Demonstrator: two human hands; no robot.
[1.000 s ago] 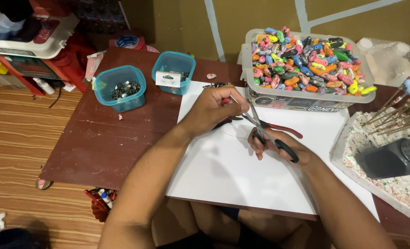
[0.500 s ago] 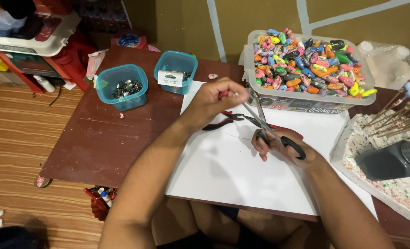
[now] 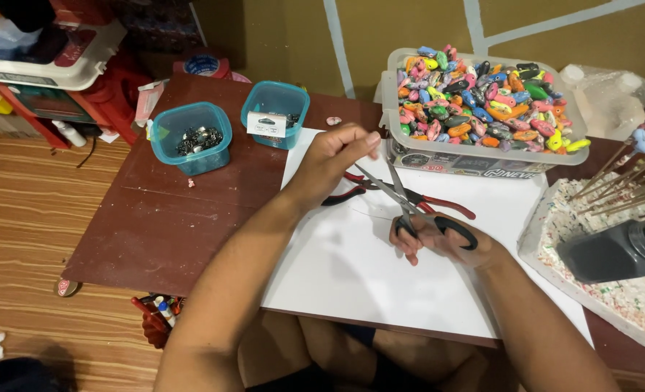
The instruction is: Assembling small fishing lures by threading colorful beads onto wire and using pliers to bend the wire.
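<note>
My right hand [image 3: 442, 243] grips black-handled scissors [image 3: 409, 207] above a white board [image 3: 358, 276]. Their blades are spread and point up-left towards my left hand [image 3: 333, 160]. That hand hovers over the board's far edge with its fingertips pinched together next to the blade tips. Whatever is between the fingers is too small to make out. Red-handled pliers [image 3: 449, 207] lie on the board under the scissors.
A clear tub [image 3: 409, 145] heaped with colourful beads stands behind the board. Two teal tubs [image 3: 192, 138] [image 3: 275, 112] of small metal parts sit at the left of the brown table [image 3: 155, 225]. A speckled tray [image 3: 627, 305] with a dark jar and sticks is at the right.
My left hand has lifted off the board and pinched its fingers near the scissor tips. The scissors have risen a little and their blades have spread.
</note>
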